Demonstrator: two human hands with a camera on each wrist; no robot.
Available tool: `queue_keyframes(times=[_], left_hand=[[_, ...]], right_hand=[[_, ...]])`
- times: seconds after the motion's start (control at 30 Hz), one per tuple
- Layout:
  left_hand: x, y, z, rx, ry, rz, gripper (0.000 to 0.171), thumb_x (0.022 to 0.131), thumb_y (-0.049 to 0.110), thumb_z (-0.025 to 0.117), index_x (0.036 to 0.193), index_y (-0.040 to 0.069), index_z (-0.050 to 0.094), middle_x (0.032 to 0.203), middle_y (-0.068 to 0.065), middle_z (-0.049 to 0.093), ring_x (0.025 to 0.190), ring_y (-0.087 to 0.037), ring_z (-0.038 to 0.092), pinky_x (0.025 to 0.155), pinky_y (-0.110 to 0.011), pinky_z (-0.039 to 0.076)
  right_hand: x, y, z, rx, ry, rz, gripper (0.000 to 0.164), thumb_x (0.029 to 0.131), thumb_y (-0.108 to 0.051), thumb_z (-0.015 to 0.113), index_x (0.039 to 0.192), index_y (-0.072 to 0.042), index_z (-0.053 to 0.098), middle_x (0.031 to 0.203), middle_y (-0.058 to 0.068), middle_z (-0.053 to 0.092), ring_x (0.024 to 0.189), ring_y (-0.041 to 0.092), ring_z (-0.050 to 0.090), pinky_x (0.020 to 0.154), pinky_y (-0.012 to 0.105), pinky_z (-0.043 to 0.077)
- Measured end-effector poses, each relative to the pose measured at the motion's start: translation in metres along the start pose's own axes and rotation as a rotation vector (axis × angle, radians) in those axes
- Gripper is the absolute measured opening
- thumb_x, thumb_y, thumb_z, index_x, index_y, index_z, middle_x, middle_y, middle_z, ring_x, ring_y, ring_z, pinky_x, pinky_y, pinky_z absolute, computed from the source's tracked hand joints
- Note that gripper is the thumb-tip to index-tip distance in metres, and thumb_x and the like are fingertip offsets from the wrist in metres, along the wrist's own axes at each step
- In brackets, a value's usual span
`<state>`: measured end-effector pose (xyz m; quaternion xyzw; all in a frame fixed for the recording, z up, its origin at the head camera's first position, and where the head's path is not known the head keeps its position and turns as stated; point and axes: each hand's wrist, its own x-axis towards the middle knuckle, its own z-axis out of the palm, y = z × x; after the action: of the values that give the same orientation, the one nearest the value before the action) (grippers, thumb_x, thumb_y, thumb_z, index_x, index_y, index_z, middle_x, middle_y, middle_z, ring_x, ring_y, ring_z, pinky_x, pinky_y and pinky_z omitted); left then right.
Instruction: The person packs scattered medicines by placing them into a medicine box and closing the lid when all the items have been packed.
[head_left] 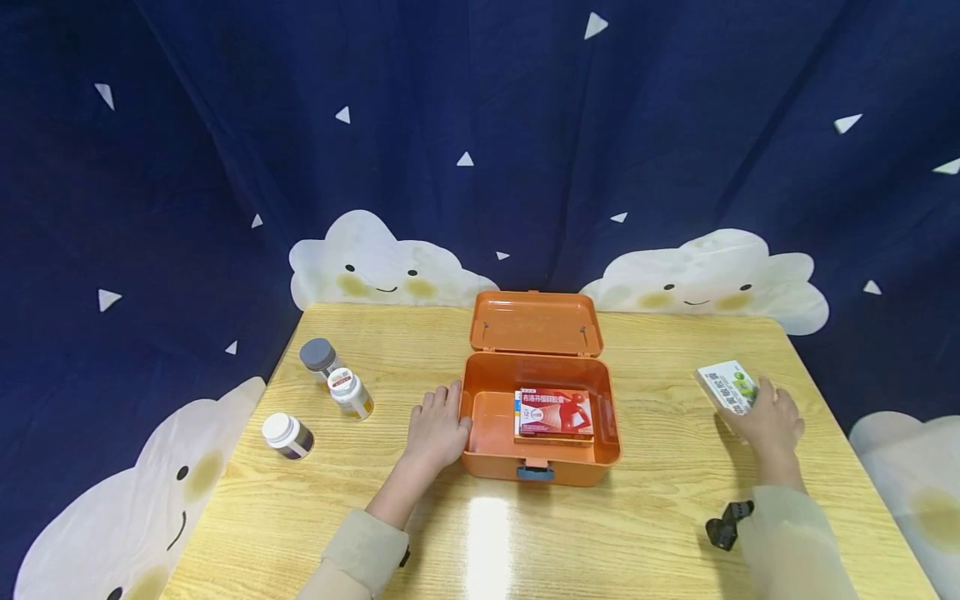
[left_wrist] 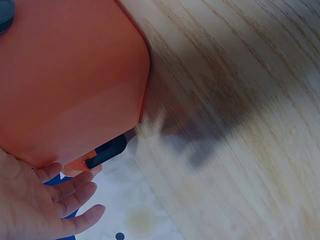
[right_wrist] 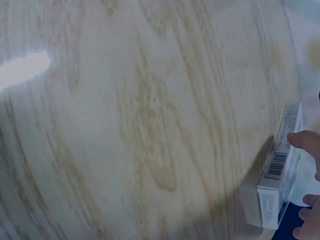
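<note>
An orange lidded box stands in the middle of the table, its lid raised at the back. Inside lies a red medicine box over another with a yellow edge. My left hand rests against the left wall of the orange box, thumb at the rim; its fingers extend loosely along the outside. At the right of the table, my right hand pinches a white and green medicine box. In the right wrist view the thumb presses on its barcode side, and the box casts a shadow on the table.
Three pill bottles are at the left: one grey-capped, a white one beside it and a dark-labelled one nearer. A dark blue curtain with white clouds hangs behind the wooden table.
</note>
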<state>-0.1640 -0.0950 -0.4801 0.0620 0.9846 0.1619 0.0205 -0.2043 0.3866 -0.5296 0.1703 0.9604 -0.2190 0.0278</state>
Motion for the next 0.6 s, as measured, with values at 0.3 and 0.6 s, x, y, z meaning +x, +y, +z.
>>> queue_keyframes(times=[0.3, 0.6], left_hand=[[0.000, 0.000, 0.001, 0.012, 0.001, 0.001, 0.052, 0.087, 0.027, 0.042, 0.135, 0.006, 0.035, 0.120, -0.014, 0.046, 0.108, -0.031, 0.043, 0.083, -0.047, 0.037], [0.001, -0.001, 0.002, 0.020, -0.002, 0.004, 0.052, 0.088, 0.027, 0.042, 0.135, 0.007, 0.034, 0.120, -0.014, 0.046, 0.107, -0.031, 0.043, 0.082, -0.046, 0.037]], right_hand=[[0.006, 0.010, 0.008, -0.002, -0.056, 0.001, 0.097, 0.080, -0.038, 0.061, 0.142, 0.006, 0.001, 0.134, 0.042, 0.007, 0.122, 0.058, 0.008, 0.093, 0.069, 0.010], [0.009, 0.010, 0.013, -0.014, -0.099, 0.018, 0.094, 0.082, -0.038, 0.056, 0.141, 0.009, 0.000, 0.133, 0.043, 0.005, 0.122, 0.058, 0.006, 0.095, 0.068, 0.009]])
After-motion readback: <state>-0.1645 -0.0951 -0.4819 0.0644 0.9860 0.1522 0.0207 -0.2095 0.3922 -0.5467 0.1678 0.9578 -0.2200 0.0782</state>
